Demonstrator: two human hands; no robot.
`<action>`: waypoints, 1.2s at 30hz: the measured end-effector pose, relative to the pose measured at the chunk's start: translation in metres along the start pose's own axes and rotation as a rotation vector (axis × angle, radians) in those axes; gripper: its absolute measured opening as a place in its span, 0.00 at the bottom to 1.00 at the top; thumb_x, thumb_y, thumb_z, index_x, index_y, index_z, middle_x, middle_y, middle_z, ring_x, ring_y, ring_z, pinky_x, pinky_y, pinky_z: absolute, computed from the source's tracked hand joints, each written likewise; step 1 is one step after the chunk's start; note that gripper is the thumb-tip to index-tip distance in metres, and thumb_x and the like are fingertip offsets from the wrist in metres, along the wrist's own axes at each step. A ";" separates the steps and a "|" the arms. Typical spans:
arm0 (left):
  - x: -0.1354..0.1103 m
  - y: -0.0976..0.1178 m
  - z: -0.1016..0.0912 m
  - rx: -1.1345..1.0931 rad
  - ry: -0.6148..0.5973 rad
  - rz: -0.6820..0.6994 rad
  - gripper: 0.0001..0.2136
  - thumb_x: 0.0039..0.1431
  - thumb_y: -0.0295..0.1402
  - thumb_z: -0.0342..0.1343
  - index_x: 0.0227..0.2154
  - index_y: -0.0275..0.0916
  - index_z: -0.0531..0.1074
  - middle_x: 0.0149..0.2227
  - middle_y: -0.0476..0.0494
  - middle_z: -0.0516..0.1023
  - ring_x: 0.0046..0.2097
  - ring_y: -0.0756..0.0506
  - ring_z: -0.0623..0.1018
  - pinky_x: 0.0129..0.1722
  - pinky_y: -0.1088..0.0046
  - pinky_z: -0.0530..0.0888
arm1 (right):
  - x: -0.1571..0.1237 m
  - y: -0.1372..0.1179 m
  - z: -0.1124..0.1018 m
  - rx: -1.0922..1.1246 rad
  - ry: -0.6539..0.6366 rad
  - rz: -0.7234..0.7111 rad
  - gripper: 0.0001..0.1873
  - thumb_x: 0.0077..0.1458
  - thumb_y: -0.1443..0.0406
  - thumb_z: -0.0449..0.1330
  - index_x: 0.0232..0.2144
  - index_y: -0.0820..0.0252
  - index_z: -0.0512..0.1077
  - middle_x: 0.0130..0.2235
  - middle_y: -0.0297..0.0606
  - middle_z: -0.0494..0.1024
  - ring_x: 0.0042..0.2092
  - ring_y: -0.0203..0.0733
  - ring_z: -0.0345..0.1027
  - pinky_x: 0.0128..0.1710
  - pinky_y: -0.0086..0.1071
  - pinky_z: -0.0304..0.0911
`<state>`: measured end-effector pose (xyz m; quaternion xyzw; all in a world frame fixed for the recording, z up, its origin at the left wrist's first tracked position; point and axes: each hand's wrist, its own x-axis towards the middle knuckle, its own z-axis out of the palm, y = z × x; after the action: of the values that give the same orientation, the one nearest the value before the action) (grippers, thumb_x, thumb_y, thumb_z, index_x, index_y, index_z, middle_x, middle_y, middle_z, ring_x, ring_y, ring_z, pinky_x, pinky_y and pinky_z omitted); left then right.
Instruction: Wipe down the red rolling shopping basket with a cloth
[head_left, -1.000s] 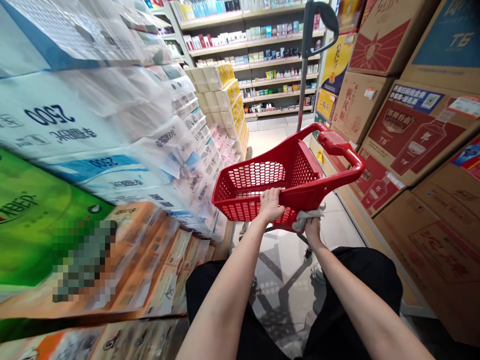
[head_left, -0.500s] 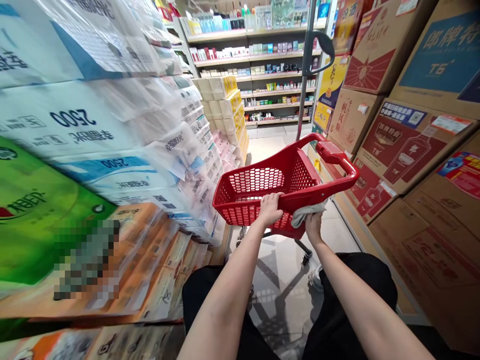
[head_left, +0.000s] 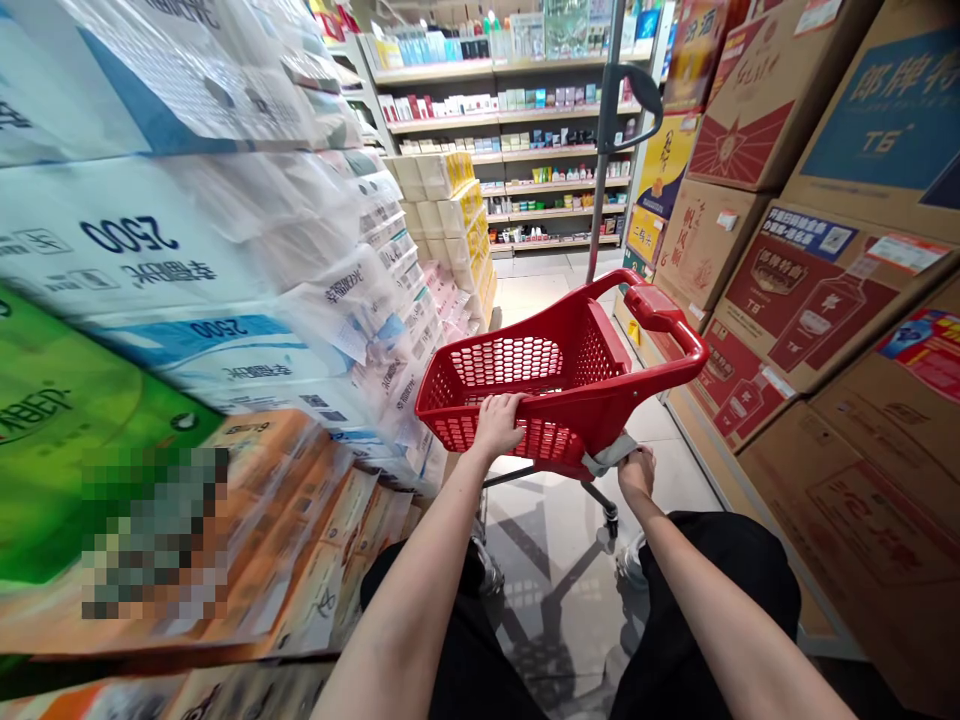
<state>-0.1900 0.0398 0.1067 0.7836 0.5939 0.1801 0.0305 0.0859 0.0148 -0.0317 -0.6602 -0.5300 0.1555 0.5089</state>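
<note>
A red plastic shopping cart (head_left: pixel 592 425) stands before me, its perforated basket to the left and its looped handle to the right. My left hand (head_left: pixel 499 425) is closed over the near rim of the basket, fingers hooked to the inside. Low on the cart's near side, under the handle end, my right hand (head_left: pixel 637 472) grips a pale grey cloth (head_left: pixel 610 454). The cloth lies against the red plastic. Part of the right hand's fingers is hidden behind the cloth and the cart's edge.
Wrapped packs of tissue paper (head_left: pixel 247 260) are stacked high on the left. Cardboard cartons (head_left: pixel 810 300) line the right side. A grey pole with a hook-like bracket (head_left: pixel 611 110) rises behind the cart. Shelves of small goods (head_left: pixel 517 150) stand at the back.
My left hand has slid left along the basket rim. My right hand, with the cloth, has moved lower and slightly right on the cart's side. The cart has shifted slightly left.
</note>
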 end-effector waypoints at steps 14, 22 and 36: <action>-0.032 0.022 -0.004 -0.090 -0.040 0.036 0.28 0.44 0.29 0.50 0.52 0.43 0.58 0.51 0.45 0.66 0.53 0.43 0.63 0.56 0.63 0.54 | -0.020 -0.099 0.026 0.152 0.250 -0.015 0.15 0.53 0.59 0.51 0.40 0.62 0.65 0.41 0.45 0.69 0.39 0.43 0.64 0.41 0.36 0.59; -0.025 0.039 0.008 -0.088 -0.090 0.033 0.29 0.44 0.29 0.49 0.54 0.42 0.57 0.52 0.44 0.65 0.54 0.42 0.63 0.54 0.64 0.57 | -0.021 -0.119 0.035 0.048 0.022 -0.144 0.12 0.54 0.64 0.49 0.37 0.63 0.69 0.40 0.48 0.70 0.42 0.47 0.64 0.44 0.38 0.59; -0.016 0.049 0.008 -0.093 -0.103 0.000 0.28 0.45 0.30 0.49 0.54 0.43 0.56 0.52 0.45 0.65 0.54 0.43 0.63 0.54 0.63 0.58 | 0.023 -0.088 -0.003 -0.548 -0.331 -0.819 0.19 0.57 0.70 0.47 0.49 0.54 0.67 0.51 0.46 0.66 0.47 0.47 0.60 0.42 0.34 0.61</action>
<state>-0.1460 0.0118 0.1079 0.7894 0.5827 0.1669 0.0973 0.0494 0.0265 0.0505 -0.4744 -0.8396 -0.0984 0.2458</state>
